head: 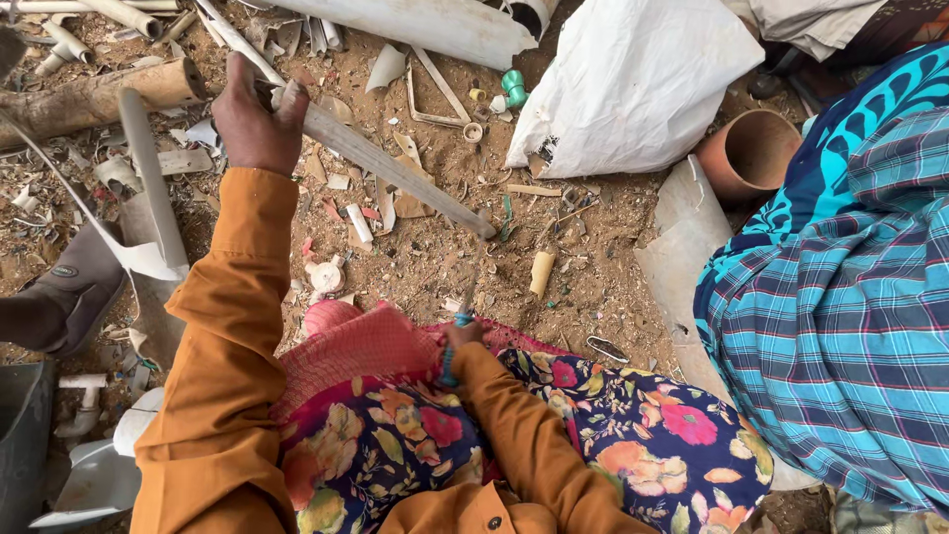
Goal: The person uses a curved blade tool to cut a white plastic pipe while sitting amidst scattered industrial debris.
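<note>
Scrap-crowded ground [435,267] (white sack [633,84] ahead)

Right hand [463,338] mostly behind cloth

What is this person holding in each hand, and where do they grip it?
The left hand grips a long grey pipe piece near its upper end. The right hand holds a thin tool by its blue handle end; what kind of tool is unclear.

Sandy ground [583,287] strewn with pipe offcuts [542,271], white sack [633,84].
</note>
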